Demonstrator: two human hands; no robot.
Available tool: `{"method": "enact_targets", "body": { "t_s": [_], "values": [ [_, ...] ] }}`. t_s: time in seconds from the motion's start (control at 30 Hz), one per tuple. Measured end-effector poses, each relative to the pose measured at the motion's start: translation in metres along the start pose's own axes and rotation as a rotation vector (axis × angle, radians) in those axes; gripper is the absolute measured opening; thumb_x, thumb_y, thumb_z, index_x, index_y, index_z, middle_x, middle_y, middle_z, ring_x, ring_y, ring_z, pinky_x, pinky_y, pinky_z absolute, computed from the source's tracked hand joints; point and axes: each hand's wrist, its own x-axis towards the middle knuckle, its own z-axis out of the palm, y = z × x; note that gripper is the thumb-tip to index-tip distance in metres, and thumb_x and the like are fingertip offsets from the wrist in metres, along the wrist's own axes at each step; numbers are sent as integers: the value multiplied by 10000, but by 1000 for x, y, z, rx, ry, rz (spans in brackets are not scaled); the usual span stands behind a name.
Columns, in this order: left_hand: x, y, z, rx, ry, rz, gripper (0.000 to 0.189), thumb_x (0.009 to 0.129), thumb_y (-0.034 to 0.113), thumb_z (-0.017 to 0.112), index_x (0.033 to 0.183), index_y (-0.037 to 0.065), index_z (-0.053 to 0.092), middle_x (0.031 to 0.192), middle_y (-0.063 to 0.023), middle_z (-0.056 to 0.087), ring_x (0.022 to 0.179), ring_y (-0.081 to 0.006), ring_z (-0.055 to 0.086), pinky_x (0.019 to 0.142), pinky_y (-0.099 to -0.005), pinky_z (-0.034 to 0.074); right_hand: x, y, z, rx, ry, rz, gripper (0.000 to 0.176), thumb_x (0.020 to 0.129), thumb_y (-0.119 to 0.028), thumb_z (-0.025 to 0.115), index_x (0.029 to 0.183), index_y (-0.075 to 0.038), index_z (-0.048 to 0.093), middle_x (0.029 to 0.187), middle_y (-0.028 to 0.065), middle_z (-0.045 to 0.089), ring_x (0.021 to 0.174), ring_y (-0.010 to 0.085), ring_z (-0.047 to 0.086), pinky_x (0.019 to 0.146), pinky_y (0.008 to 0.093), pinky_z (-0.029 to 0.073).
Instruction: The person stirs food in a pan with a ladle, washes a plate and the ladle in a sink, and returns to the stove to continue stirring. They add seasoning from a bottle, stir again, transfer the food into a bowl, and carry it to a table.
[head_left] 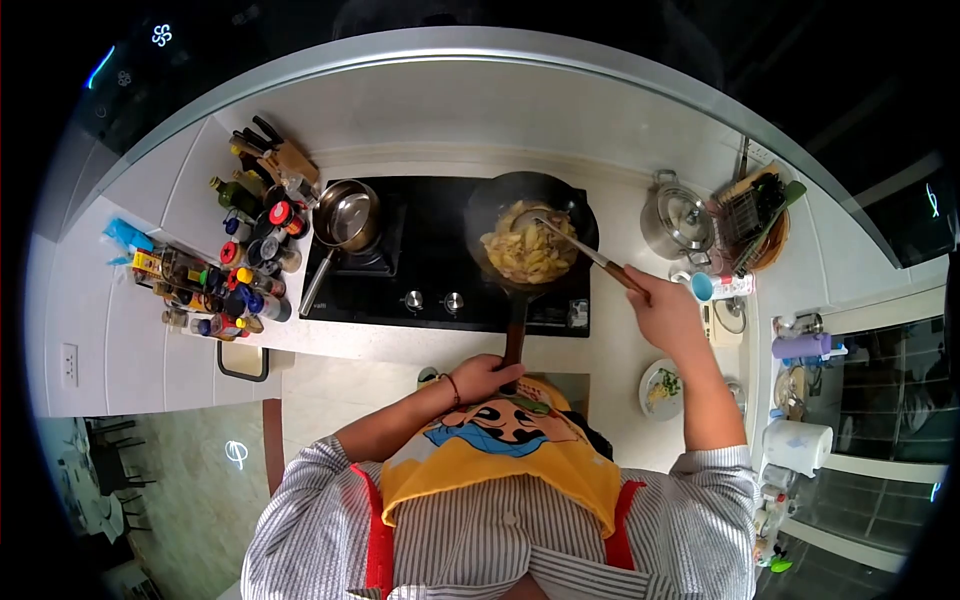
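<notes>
A dark wok (480,210) sits over the right burner, with yellowish sliced food (535,255) in it and faint steam above. My left hand (483,379) is closed around the wok's brown handle (515,335), close to my apron. In my right hand (660,310) is a spatula (585,250) with a wooden grip and metal shaft, gripped from the right side. Its metal head rests among the food near the wok's centre, partly covered by it.
A steel saucepan (347,215) stands on the left burner of the black stove (430,260). Many bottles and jars crowd the counter at left, beside a knife block (290,160). At right are a lidded steel pot (678,220), a utensil basket (770,245) and a plate (648,395) with chopped food.
</notes>
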Motion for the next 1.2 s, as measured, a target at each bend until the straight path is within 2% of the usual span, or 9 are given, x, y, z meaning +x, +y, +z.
{"method": "enact_targets", "body": {
  "t_s": [0.13, 0.4, 0.57, 0.63, 0.77, 0.83, 1.0, 1.07, 1.2],
  "values": [
    [2, -2, 0, -6, 5, -3, 548, 1013, 502, 615, 1043, -31, 740, 914, -96, 738, 825, -163, 667, 798, -306, 533, -12, 5, -14, -120, 4, -23, 346, 913, -193, 685, 1256, -180, 730, 896, 199, 728, 834, 400, 697, 767, 480, 563],
    [12, -17, 3, -3, 15, -2, 583, 995, 533, 621, 1017, -37, 743, 911, -111, 748, 822, -195, 687, 811, -324, 535, 21, 44, 74, -62, 99, 32, 351, 929, -202, 657, 1273, -161, 710, 899, 217, 724, 857, 435, 687, 793, 520, 560],
    [3, -5, 4, -25, 20, -8, 566, 1001, 520, 619, 1033, -32, 740, 923, -106, 745, 833, -187, 682, 814, -320, 535, 21, 64, 89, 107, 100, 28, 376, 947, -215, 654, 1316, -146, 686, 962, 237, 722, 893, 438, 685, 811, 479, 569],
    [0, -2, 2, -22, 23, -24, 537, 1013, 496, 617, 1048, -26, 737, 936, -93, 743, 850, -172, 676, 826, -311, 533, 20, 70, 87, 175, 109, 125, 373, 938, -222, 679, 1303, -143, 698, 985, 237, 725, 909, 423, 696, 826, 445, 574],
    [7, -11, 4, 1, 16, -27, 539, 1010, 498, 621, 1054, -27, 736, 936, -95, 746, 859, -175, 682, 829, -313, 535, 21, 60, 95, 179, 130, 102, 359, 934, -219, 690, 1278, -119, 712, 1012, 235, 730, 922, 400, 712, 832, 430, 574],
    [5, -11, 3, -13, 21, -12, 538, 1009, 495, 624, 1051, -30, 736, 934, -98, 746, 857, -178, 684, 828, -315, 537, 21, 60, 86, 162, 65, 154, 374, 950, -208, 677, 1306, -96, 695, 992, 230, 739, 902, 361, 731, 817, 381, 563],
    [6, -16, 5, -52, 35, -8, 526, 1007, 481, 633, 1035, -34, 734, 931, -105, 747, 841, -183, 687, 814, -319, 542, 32, 68, 96, 242, 98, 171, 390, 950, -232, 674, 1315, -95, 687, 972, 219, 742, 871, 328, 727, 807, 370, 550],
    [3, -12, 7, -59, 46, 5, 534, 1007, 486, 631, 1029, -37, 735, 925, -109, 747, 839, -184, 689, 814, -317, 542, 33, 52, 104, 282, 41, 163, 373, 947, -217, 659, 1299, -97, 694, 985, 221, 738, 920, 391, 709, 843, 397, 560],
    [-2, -7, 7, -12, 102, 17, 592, 994, 540, 618, 960, -36, 750, 882, -122, 754, 815, -212, 705, 809, -330, 544, 26, 61, 89, 283, -21, 191, 384, 949, -241, 658, 1307, -107, 691, 1004, 220, 734, 937, 375, 707, 868, 392, 550]
  ]
}}
